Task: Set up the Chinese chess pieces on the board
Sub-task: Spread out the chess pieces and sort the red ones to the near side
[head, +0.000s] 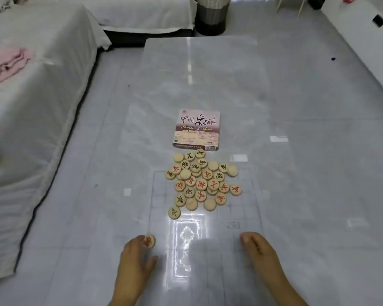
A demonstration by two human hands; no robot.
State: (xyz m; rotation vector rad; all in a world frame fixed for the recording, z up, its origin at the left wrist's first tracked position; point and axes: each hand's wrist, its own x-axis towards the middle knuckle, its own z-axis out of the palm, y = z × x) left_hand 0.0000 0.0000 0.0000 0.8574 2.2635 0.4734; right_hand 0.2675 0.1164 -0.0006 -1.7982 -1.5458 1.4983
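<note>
— At the lower left of the frame, what is the left hand [133, 259] doing?

— Its fingertips touch the left edge of a single red-marked piece [149, 241] lying on the table [318, 151]. The fingers are fairly straight and the thumb is splayed well apart from the piece. No pinch is visible.

— And the right hand [260, 253]?

— Lower right of centre, palm down, fingers relaxed and close together. It holds nothing, and its fingertips rest at the lower right part of the board [241, 208].

— Where is the board?

— It is a pale sheet with a faint grid, flat on the table at centre frame. Glare hides most of its lower lines.

— Where are the remaining pieces?

— They lie in one loose pile [202, 184] on the upper part of the board, some overlapping. Some show red characters, some dark, and several lie blank side up. One piece [174, 212] lies just apart at the pile's lower left.

— What else did you note?

— A printed Chinese chess box [196, 129] lies flat, just above the pile. A white-covered sofa [31, 107] fills the left side, with a pink cloth [7, 62] on it. A dark-based bin [211, 14] stands at top centre.
</note>
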